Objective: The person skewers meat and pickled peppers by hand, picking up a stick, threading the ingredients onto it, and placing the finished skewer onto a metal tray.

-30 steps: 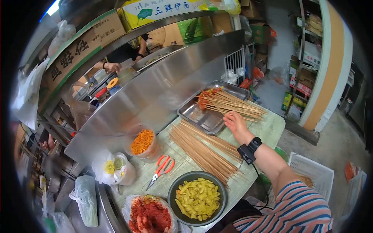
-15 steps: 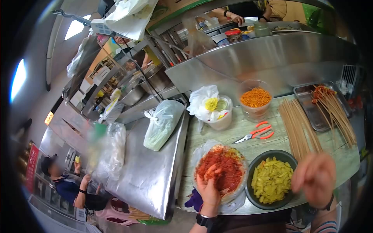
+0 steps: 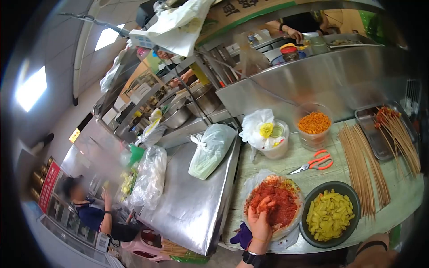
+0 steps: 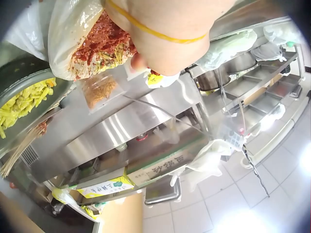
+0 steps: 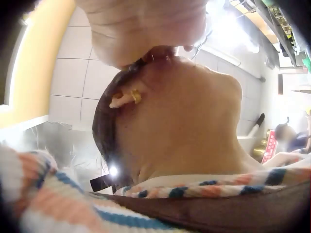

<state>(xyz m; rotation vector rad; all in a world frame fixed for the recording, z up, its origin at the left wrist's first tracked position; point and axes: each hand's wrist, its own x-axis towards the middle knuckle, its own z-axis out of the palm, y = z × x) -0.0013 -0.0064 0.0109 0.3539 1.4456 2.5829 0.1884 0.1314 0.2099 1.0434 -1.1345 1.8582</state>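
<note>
In the head view my left hand [image 3: 260, 227] reaches into a lined bowl of red-coated food [image 3: 286, 210]. Its fingers are smeared red and curl among the lumps; I cannot tell whether they grip a piece. A yellow band circles that wrist in the left wrist view, where the fingers are hidden. Only my right forearm [image 3: 377, 255] shows in the head view, at the lower right. The right wrist view has the base of my right hand [image 5: 146, 34] raised close to a head, its fingers hidden. Beside the red bowl stands a dark bowl [image 3: 308, 230] of yellow-green pieces.
Bare wooden skewers [image 3: 364, 169] lie on the right of the table. Behind them, a metal tray [image 3: 380, 149] holds skewers with red food. Scissors [image 3: 315, 163], a tub of orange shreds [image 3: 314, 127] and a bagged tub [image 3: 270, 145] stand nearby. A tied bag [image 3: 212, 152] rests left.
The head view has swung left from the skewer tray. My right hand left the skewers, passed beside the dark bowl and rose out of that view. My left hand stays in the red food.
</note>
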